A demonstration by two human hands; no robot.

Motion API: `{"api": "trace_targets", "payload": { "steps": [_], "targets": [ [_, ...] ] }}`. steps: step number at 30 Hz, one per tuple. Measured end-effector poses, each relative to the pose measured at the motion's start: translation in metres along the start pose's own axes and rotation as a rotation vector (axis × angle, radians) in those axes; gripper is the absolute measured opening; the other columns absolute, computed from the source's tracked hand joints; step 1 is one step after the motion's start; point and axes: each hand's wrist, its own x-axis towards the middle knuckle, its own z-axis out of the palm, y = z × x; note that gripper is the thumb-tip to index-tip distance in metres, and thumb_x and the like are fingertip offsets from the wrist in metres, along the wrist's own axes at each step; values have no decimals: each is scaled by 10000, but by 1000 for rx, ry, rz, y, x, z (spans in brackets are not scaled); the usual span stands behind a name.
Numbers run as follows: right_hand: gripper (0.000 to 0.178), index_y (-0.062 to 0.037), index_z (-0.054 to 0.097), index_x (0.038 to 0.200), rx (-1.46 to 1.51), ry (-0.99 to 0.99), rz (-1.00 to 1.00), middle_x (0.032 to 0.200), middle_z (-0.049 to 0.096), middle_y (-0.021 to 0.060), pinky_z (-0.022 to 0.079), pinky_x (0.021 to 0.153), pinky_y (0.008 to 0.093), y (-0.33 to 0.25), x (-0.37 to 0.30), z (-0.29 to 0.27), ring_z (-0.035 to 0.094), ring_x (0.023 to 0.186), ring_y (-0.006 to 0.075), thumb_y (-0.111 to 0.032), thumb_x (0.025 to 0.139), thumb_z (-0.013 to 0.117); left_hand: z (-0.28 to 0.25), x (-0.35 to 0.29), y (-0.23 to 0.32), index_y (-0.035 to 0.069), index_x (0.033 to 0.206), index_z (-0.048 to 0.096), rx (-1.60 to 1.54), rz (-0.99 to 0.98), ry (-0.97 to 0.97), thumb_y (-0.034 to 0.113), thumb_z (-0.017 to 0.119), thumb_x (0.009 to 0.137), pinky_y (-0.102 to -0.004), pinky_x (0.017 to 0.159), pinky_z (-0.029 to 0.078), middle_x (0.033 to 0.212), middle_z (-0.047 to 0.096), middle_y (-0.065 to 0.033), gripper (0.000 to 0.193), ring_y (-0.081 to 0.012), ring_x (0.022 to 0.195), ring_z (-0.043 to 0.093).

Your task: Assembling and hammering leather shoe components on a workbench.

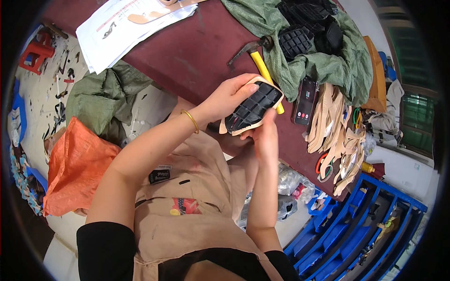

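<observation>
Above the table's near edge I hold a black shoe sole piece (253,107) with a raised grid on its face and beige material around its edge. My left hand (229,96) grips it from the upper left, thumb lying on the rim. At the lower right side, my right hand (265,135) has its fingers closed against the beige edge; they are partly hidden and slightly blurred. Just behind the sole piece lies a hammer (260,65) with a yellow handle. More black gridded sole pieces (296,41) sit on a green woven sack (323,68) at the far right.
On the dark red table (187,51) lie printed papers (110,35), a phone (305,102), bundled beige strips (327,124) and red-handled scissors (322,164). A blue rack (344,234) stands lower right. An orange sack (77,164) and a red stool (36,54) are at left.
</observation>
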Motion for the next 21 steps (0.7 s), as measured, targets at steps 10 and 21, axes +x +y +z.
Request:
{"api": "trace_targets", "payload": {
  "steps": [10, 21],
  "targets": [
    [421, -7, 502, 1160, -1, 345, -328, 973, 582, 71, 485, 659, 257, -17, 3, -14, 588, 749, 142, -367, 1003, 353, 0, -2, 0, 4, 1182, 555, 12, -59, -56, 198, 487, 956, -269, 836, 466, 1020, 633, -58, 306, -101, 935, 574],
    [283, 22, 531, 936, -210, 163, -193, 794, 546, 184, 437, 678, 400, -30, 11, -24, 544, 729, 359, -222, 991, 399, -3, 2, -2, 7, 1088, 590, 185, -70, -163, 203, 495, 942, -292, 745, 478, 905, 649, -94, 262, -132, 817, 598]
  ]
}}
